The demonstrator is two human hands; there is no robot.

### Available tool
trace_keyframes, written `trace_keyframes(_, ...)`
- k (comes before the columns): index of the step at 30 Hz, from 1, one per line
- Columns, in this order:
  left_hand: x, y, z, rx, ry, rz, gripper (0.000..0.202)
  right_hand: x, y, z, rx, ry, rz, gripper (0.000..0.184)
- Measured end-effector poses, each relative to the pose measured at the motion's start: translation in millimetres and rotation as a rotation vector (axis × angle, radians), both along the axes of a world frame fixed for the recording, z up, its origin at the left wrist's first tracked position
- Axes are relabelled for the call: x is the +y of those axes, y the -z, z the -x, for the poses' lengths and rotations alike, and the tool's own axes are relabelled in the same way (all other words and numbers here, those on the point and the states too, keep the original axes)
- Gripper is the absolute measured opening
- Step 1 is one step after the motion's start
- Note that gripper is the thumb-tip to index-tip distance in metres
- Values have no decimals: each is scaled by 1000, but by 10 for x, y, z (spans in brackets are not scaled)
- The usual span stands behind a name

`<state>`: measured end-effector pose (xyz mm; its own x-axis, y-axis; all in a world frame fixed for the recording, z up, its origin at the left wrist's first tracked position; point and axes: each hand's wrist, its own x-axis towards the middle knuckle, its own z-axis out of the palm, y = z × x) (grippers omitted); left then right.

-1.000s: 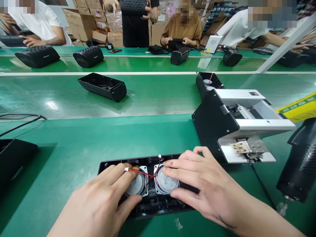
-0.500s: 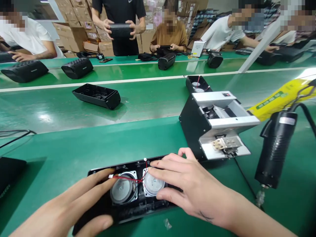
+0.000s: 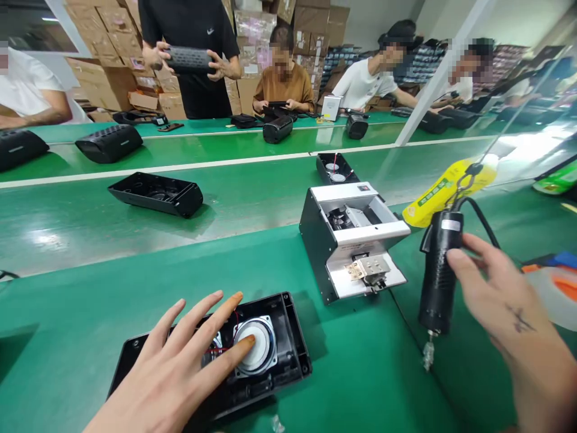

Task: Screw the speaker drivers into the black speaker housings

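Note:
My left hand (image 3: 180,361) lies spread over a black speaker housing (image 3: 293,337) on the bench, one fingertip on the round speaker driver (image 3: 256,346) at its right. The hand partly covers a second driver and thin red wires. At the right, my right hand (image 3: 491,288) is at a hanging black electric screwdriver (image 3: 439,270), thumb on the front of its grip and the other fingers partly hidden behind it. The screwdriver's bit points down, with a clear, crumpled-looking piece (image 3: 428,355) around it.
A screw feeder (image 3: 356,240) stands between the housing and screwdriver. Behind it are a yellow tag (image 3: 428,195) and another housing with drivers (image 3: 336,168). An empty black shell (image 3: 155,195) lies on the conveyor. Tape (image 3: 554,294) sits far right. Several people work across the line.
My right hand has left the speaker housing and moved right to the screwdriver. My left hand has shifted right over the housing, its fingers now spread over the drivers. The view has turned right.

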<state>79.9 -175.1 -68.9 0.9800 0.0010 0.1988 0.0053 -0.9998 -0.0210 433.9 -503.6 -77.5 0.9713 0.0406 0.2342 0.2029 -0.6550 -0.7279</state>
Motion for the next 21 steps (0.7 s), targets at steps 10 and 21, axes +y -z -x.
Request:
trace_keyframes(10, -53, -87, -268, -59, -79, 59, 44, 79, -121, -23, 406, -413, -688, 61)
trace_keyframes(21, -142, -105, -424, 11, -174, 101, 32, 137, -447, 247, 311, -352, -904, 75)
